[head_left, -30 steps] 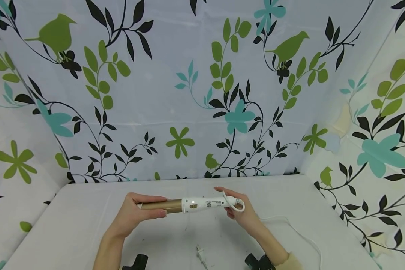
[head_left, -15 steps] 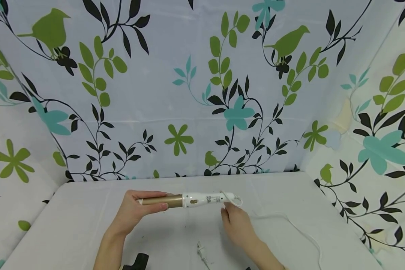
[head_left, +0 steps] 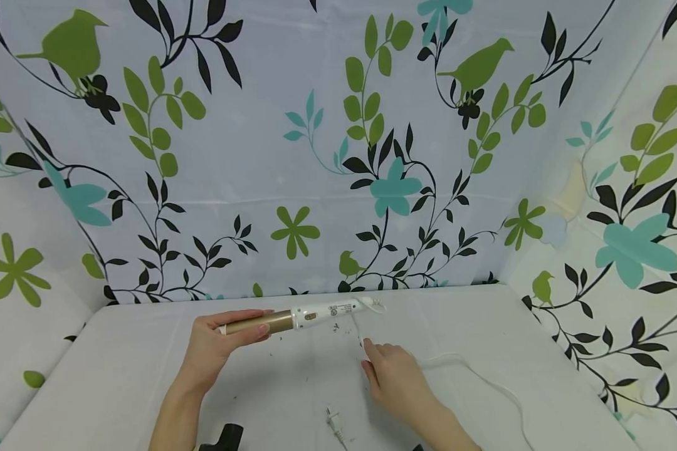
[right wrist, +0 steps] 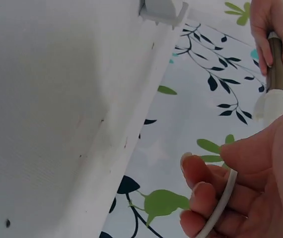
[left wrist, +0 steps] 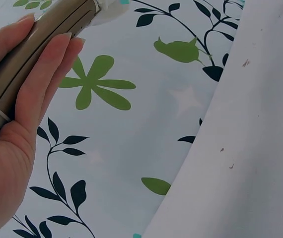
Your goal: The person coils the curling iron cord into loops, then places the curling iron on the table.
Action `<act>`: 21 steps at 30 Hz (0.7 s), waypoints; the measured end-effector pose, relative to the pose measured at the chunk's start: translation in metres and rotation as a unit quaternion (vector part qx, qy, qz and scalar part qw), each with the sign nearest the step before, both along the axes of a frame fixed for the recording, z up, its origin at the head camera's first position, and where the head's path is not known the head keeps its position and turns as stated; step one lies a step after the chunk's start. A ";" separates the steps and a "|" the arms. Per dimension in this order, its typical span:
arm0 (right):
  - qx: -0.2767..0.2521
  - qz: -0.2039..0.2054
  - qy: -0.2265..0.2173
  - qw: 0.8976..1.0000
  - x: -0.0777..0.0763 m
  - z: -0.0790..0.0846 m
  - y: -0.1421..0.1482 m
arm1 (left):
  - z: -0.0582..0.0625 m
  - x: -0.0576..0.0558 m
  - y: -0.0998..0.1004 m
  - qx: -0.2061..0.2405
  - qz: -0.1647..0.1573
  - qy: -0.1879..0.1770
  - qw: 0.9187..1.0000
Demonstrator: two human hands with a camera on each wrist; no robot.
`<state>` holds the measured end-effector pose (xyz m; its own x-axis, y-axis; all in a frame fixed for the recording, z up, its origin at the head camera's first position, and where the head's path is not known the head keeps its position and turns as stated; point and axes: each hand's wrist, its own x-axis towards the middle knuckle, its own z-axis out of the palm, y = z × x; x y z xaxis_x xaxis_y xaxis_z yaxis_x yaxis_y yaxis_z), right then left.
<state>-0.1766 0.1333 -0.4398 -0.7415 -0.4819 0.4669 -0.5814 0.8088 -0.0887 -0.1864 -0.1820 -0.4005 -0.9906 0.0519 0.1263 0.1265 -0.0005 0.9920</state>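
Observation:
My left hand (head_left: 209,351) grips the gold barrel of a hair straightener (head_left: 324,312) in the head view, holding it above the white table. Its white handle points right and is tilted slightly upward. In the left wrist view, thumb and fingers lie along both sides of the gold barrel (left wrist: 52,34). My right hand (head_left: 400,382) is below and right of the handle, apart from it. A thin white power cord (right wrist: 227,196) runs through its curled fingers in the right wrist view. Part of the cord is looped at the handle's end.
A white two-prong plug (head_left: 335,422) lies near the table's front. More white cord (head_left: 496,385) trails across the right side. Small dark specks dot the white table (head_left: 118,376). Cloth printed with leaves and birds (head_left: 231,156) hangs behind and at the sides.
My right hand has left the handle's end and moved down and toward me, drawing a stretch of cord from it. The straightener has shifted slightly up and left, its handle tilting up.

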 end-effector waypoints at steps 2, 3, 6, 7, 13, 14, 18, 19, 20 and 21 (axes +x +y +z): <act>0.016 0.019 -0.011 1.000 0.001 0.001 0.001 | 0.000 -0.001 0.000 0.014 0.004 -0.001 1.000; 0.019 0.027 -0.007 0.999 0.001 0.002 0.001 | 0.000 -0.001 0.000 0.020 0.007 -0.002 1.000; 0.021 0.050 0.021 0.998 0.002 0.006 0.002 | 0.000 -0.003 0.000 0.026 0.015 -0.002 1.000; 0.020 0.057 0.038 0.997 0.002 0.007 0.002 | 0.000 -0.003 0.000 0.026 0.017 0.000 1.000; 0.010 0.092 0.109 0.990 0.005 0.018 0.005 | -0.001 -0.006 0.003 0.010 0.020 -0.001 1.000; 0.006 0.099 0.113 0.989 0.006 0.020 0.006 | -0.002 -0.006 0.003 0.005 0.020 -0.003 1.000; -0.013 0.125 0.121 0.985 0.009 0.031 0.009 | -0.004 -0.007 0.005 -0.019 0.014 -0.011 1.000; -0.017 0.133 0.122 0.983 0.010 0.033 0.010 | -0.005 -0.007 0.005 -0.027 0.013 -0.014 0.999; -0.021 0.141 0.123 0.982 0.010 0.036 0.012 | -0.005 -0.007 0.005 -0.035 0.013 -0.017 0.999; -0.025 0.148 0.126 0.981 0.010 0.039 0.014 | -0.005 -0.006 0.005 -0.048 0.013 -0.019 0.999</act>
